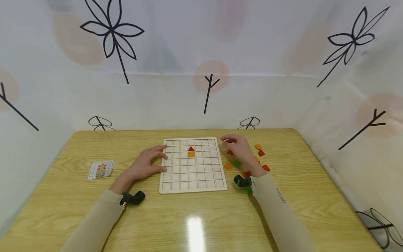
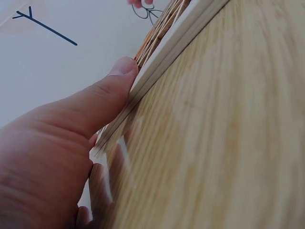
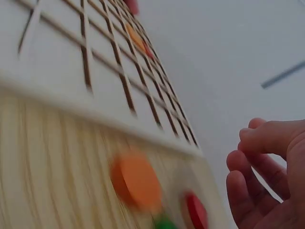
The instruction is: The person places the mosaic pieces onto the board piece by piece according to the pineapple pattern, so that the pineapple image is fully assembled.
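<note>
A square white grid board (image 1: pixel 176 176) lies on the table, holding a red triangle (image 1: pixel 190 148) directly above an orange square (image 1: pixel 191 154). My left hand (image 1: pixel 146 162) rests at the board's left edge, fingers spread and fairly straight. In the left wrist view its thumb (image 2: pixel 102 98) touches the board's side (image 2: pixel 162 62). Raised near the board's upper right corner, my right hand (image 1: pixel 240 148) has loosely bent fingers, and no piece shows between them. Below it on the table are an orange disc (image 1: pixel 228 166), a green piece (image 1: pixel 236 163) and a red piece (image 1: pixel 230 152).
More loose red, orange and green pieces lie to the right, partly hidden by the right forearm, among them an orange disc (image 1: pixel 258 146) and a red piece (image 1: pixel 261 153). Left of the board lies a pattern card (image 1: pixel 108 168). A patterned cloth (image 1: pixel 170 101) stands behind the wooden table (image 1: pixel 157 224).
</note>
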A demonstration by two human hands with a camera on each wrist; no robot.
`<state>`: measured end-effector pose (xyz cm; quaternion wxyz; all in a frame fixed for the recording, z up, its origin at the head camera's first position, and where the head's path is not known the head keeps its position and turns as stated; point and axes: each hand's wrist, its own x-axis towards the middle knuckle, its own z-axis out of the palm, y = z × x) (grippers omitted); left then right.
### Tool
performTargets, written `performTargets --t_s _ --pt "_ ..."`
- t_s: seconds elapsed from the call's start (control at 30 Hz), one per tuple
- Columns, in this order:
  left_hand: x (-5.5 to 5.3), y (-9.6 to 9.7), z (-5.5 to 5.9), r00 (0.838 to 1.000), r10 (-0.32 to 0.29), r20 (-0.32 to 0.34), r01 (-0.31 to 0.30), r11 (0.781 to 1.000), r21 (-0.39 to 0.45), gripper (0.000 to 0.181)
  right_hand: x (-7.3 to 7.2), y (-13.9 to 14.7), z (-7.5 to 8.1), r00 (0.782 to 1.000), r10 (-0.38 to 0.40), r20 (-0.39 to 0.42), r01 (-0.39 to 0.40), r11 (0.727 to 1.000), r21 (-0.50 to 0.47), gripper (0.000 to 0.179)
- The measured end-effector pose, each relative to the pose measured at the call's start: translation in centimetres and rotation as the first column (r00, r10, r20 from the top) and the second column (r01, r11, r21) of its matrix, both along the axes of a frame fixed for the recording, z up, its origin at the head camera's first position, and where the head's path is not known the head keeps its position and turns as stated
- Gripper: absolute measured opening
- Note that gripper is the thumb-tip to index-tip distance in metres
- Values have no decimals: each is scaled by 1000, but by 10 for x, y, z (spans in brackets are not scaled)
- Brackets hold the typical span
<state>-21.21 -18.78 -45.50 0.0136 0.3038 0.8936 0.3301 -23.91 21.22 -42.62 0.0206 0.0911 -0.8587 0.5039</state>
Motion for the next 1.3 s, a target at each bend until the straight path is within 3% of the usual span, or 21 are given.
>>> performTargets --t_s 0.27,0.43,0.53,0.7,0.93,1.1,1.3 --pt "1 0 0 1000 1 -1 -1 1000 5 38 7 84 -1 986 -169 -9 169 981 93 29" --pt "1 0 -1 1000 6 -1 -6 1000 1 38 11 119 -8 971 -224 80 210 965 157 43" --pt "1 1 -1 1000 6 1 -6 1000 0 38 12 129 -9 963 -209 167 184 971 155 53" --pt "-1 1 -1 1000 3 -12 -3 1000 -12 38 11 132 -5 952 -182 247 162 982 99 57" --pt "1 1 0 1000 -1 -27 1 1000 10 36 14 134 -5 957 -162 239 132 982 138 52" --pt "2 1 -1 1000 -3 -30 3 1000 12 36 15 142 -7 976 -73 205 50 992 115 50" --pt "1 1 -1 1000 -3 -27 3 1000 5 37 16 147 -5 978 -23 207 -5 991 133 49"
